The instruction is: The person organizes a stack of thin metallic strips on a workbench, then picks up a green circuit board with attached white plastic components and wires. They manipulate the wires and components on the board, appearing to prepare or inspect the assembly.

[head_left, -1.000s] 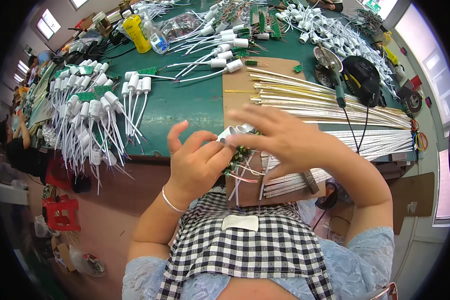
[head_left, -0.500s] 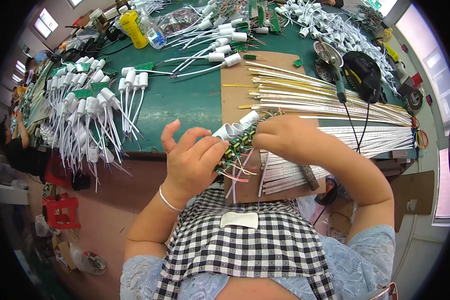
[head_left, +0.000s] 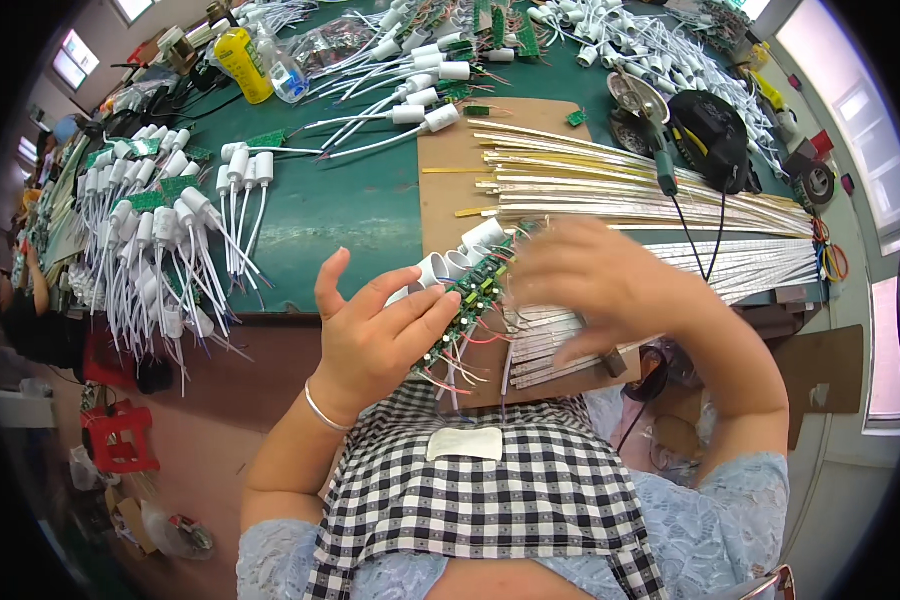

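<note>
My left hand (head_left: 385, 325) grips a strip of green circuit boards (head_left: 482, 288) set with small yellow and black parts. Thin red and white wires hang off its lower edge. White plastic cylinders (head_left: 483, 235) lie along the strip's upper side. Motion blurs my right hand (head_left: 595, 275) beside the strip's far right end. Its thumb is spread well away from the fingers, and nothing shows in its grasp. Whether its fingertips touch the strip is hard to make out. Under the hands is a brown board (head_left: 450, 215).
Long metallic strips (head_left: 610, 190) spread across the board's right, near a green-handled tool (head_left: 665, 170) with a cord. White cylinders with cables (head_left: 165, 225) crowd the left table edge. A yellow bottle (head_left: 242, 65) stands at the back. A red stool (head_left: 120, 437) is on the floor.
My right hand has gone from a closed pinch at the strip to spread, blurred fingers. The left hand keeps its hold. The whole view has shifted slightly.
</note>
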The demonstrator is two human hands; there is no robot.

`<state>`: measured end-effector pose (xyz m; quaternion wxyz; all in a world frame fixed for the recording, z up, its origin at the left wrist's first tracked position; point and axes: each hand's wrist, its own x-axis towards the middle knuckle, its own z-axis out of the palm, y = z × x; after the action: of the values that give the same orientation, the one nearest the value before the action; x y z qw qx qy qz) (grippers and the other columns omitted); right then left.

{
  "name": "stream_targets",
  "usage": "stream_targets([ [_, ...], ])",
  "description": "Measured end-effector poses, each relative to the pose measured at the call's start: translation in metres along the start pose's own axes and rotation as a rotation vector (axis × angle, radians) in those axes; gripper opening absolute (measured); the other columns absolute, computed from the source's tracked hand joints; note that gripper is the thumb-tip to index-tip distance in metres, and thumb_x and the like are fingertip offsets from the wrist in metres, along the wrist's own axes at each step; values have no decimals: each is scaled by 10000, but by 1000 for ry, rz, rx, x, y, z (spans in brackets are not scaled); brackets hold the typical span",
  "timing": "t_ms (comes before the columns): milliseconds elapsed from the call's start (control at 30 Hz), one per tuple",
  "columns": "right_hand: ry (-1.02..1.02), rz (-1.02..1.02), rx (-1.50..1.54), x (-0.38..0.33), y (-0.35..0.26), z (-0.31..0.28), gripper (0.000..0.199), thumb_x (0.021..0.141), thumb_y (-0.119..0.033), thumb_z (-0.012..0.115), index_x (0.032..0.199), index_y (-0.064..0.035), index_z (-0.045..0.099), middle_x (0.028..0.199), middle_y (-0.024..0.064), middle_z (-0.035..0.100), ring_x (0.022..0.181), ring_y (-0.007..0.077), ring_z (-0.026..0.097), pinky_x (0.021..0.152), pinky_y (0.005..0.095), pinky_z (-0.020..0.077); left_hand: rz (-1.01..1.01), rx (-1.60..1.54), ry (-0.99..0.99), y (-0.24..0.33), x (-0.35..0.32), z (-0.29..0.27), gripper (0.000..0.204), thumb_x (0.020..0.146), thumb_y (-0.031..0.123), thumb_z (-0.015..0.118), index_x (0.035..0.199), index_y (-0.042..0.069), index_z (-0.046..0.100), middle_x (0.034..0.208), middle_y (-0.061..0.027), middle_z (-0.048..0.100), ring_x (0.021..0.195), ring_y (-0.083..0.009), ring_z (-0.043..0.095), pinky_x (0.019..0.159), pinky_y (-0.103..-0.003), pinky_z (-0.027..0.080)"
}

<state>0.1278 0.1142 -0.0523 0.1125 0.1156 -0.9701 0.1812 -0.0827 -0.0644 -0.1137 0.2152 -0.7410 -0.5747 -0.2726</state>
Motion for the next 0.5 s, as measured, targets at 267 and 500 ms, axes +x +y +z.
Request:
stream_targets([
  [267,-274,135,109,24,35,24,700,641,-197,820,1268,-85,527,1226,120,567,1128,326,548,960,412,448,-1,11,-22,-2,-2,-6,146,817,196,628,934,209,716,880,75,704,927,-144,638,1075,-527,193],
  [500,4,148,-181,-15,37,37,330,741,-102,689,1057,-65,605,995,96,599,913,290,598,766,392,509,-61,-21,-13,-5,-2,-1,170,828,162,606,943,212,720,869,75,709,934,-160,641,1082,-523,179],
])
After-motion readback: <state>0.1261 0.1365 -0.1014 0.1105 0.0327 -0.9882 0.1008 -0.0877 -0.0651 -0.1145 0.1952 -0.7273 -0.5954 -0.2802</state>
